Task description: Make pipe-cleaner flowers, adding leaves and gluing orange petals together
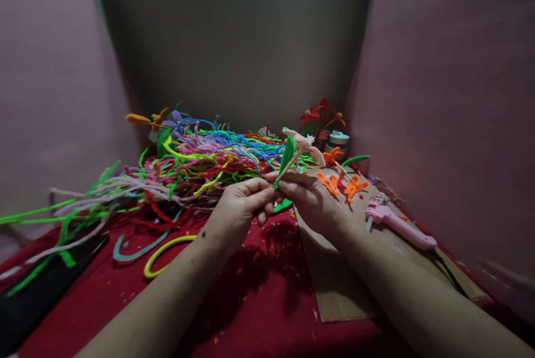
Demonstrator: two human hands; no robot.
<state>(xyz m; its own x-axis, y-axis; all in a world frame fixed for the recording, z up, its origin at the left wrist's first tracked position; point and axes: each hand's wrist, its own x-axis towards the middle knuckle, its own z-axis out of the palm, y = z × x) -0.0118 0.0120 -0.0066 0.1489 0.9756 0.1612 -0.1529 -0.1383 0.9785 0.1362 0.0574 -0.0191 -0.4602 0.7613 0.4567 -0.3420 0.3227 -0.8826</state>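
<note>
Between my two hands, at the middle of the view, is a pipe-cleaner flower [301,143] with pale pink petals, a white centre and a green leaf [287,151] beside its stem. My left hand [251,197] pinches the lower end of the stem between thumb and fingers. From the other side, my right hand [307,197] has its fingers closed on the same stem, just under the leaf. The flower head tilts up and to the right. Another green piece [283,206] shows just below the hands, partly hidden by them.
A heap of coloured pipe cleaners [225,151] spreads behind and left of my hands. To the right, a pink glue gun [401,227] and orange flower pieces [355,186] lie on a cardboard sheet [334,291]. A yellow ring [156,257] rests on the red cloth [251,313].
</note>
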